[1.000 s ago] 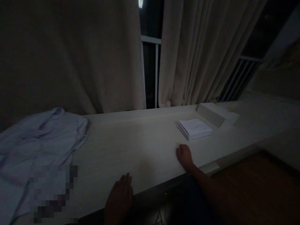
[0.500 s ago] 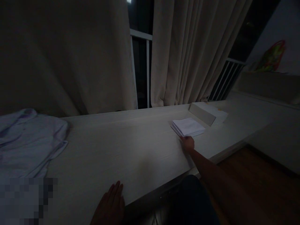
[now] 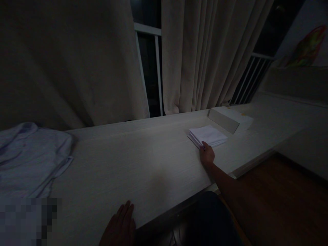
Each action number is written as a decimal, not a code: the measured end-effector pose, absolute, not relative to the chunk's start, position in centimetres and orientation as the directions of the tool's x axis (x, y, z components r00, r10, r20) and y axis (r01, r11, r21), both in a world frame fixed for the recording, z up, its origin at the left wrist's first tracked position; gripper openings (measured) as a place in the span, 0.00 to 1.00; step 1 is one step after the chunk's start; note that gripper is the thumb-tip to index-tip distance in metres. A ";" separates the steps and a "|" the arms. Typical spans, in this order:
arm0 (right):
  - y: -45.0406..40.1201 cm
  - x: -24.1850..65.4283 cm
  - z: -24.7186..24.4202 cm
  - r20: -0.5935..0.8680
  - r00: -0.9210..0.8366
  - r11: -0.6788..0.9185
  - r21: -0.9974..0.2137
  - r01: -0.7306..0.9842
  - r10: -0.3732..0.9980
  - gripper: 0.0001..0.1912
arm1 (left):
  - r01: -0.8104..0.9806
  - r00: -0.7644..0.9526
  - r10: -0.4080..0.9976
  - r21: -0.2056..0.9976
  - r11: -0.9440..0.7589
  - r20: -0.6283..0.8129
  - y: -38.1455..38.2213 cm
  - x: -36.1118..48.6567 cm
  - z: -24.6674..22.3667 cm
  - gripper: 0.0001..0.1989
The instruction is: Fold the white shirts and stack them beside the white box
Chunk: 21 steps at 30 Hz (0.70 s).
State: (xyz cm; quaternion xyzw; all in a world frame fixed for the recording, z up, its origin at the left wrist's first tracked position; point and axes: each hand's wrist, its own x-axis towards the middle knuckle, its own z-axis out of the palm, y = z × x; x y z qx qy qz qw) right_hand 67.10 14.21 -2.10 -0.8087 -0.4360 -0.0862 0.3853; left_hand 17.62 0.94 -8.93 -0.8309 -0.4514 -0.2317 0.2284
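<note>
A flat, white folded cloth point(image 3: 208, 134) lies in layers on the pale tabletop point(image 3: 128, 164), right of the middle. My right hand point(image 3: 207, 155) is closed on its near corner, fingers over the top layer and the thumb side partly hidden. At the lower edge, my left hand point(image 3: 119, 223) rests flat on the tabletop near its front edge, fingers stretched out and holding nothing.
A white box point(image 3: 230, 119) stands just behind and right of the cloth. A crumpled light shirt point(image 3: 33, 153) lies at the far left. Beige curtains point(image 3: 189, 58) hang along the back. A red and green bag point(image 3: 307, 46) sits on a ledge at the right.
My right hand has shifted slightly forward, its fingers now coming over the cloth's near corner. The left hand has stayed flat. The view has tilted a little.
</note>
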 end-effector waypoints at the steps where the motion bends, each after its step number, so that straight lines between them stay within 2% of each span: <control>1: 14.3 67.2 -2.2 0.475 0.606 -0.316 -0.556 0.769 0.638 0.23 | 0.860 0.476 0.650 -0.159 -0.485 0.592 0.9 17.7 -8.9 0.29; 10: 13.9 67.1 -1.6 0.436 0.639 -0.309 -0.615 0.725 0.634 0.23 | 0.871 0.461 0.695 -0.132 -0.472 0.552 0.6 18.0 -8.1 0.35; 16: 13.8 67.1 -1.4 0.371 0.690 -0.388 -0.620 0.682 0.621 0.22 | 0.865 0.478 0.691 -0.153 -0.478 0.542 0.7 17.8 -8.4 0.29; 21: 13.9 67.2 -1.6 0.366 0.691 -0.389 -0.621 0.680 0.623 0.22 | 0.866 0.472 0.700 -0.133 -0.482 0.535 0.7 17.8 -8.4 0.27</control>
